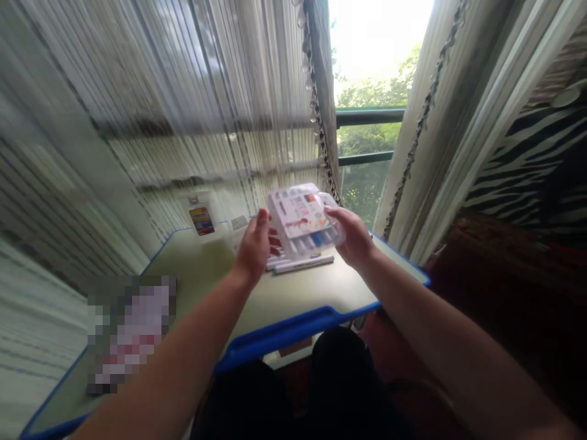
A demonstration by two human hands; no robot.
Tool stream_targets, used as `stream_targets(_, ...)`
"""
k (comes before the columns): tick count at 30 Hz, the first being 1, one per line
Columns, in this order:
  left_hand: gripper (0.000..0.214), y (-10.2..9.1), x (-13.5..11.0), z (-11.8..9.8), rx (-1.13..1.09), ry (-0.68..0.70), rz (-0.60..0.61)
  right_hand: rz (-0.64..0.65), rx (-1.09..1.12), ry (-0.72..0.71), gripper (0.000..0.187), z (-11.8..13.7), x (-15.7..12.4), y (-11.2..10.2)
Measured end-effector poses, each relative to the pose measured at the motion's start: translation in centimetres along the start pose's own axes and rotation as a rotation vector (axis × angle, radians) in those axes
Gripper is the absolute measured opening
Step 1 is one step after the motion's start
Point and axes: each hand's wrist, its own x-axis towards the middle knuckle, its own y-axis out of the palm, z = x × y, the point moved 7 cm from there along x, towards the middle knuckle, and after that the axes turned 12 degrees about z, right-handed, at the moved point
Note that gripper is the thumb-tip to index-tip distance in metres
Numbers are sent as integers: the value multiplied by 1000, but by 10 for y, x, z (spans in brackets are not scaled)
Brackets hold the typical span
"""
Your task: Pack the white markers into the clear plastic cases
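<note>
A clear plastic case of markers (302,214) with a printed white label is held tilted above the table. My right hand (355,235) grips its right side, with the thumb over the top edge. At the left side of the case is my left hand (254,247), thumb up and fingers spread; whether it touches the case I cannot tell. Below the case a white marker (302,264) lies on the table, with another partly hidden beside it. The case is slightly blurred.
The pale tabletop (293,293) has a blue raised rim (284,333). A clear package with a dark label (202,219) stands at the back left. A pixelated object (137,330) lies at the left. String curtains (206,110) hang behind, beside a window with a green railing (371,116).
</note>
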Motion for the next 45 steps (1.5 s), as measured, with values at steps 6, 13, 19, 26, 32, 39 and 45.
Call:
stream_targets(6,10,68,61,8,711,183,162,-409,27,-222,30,20,43,-101)
stream_targets(13,7,142,92,73,892,317,674,-638,106,120,26,-36,42,-142)
stream_targets(19,13,124,96,74,999,148,682,-566,131,391,13,-66,49,-135)
stream_targets(26,22,138,72,47,1514,16,1007,-427,-210,492,25,-61,48,-134)
stream_targets(32,22,142,71,46,1626,7,981,-188,-1116,784,53,-44,39,-143)
stream_targets(39,23,133,82,60,1618,117,826,29,-1589,542,37,-32,43,-135)
stream_targets(45,31,114,97,75,1529,35,638,120,-1651,361,44,-49,52,-123)
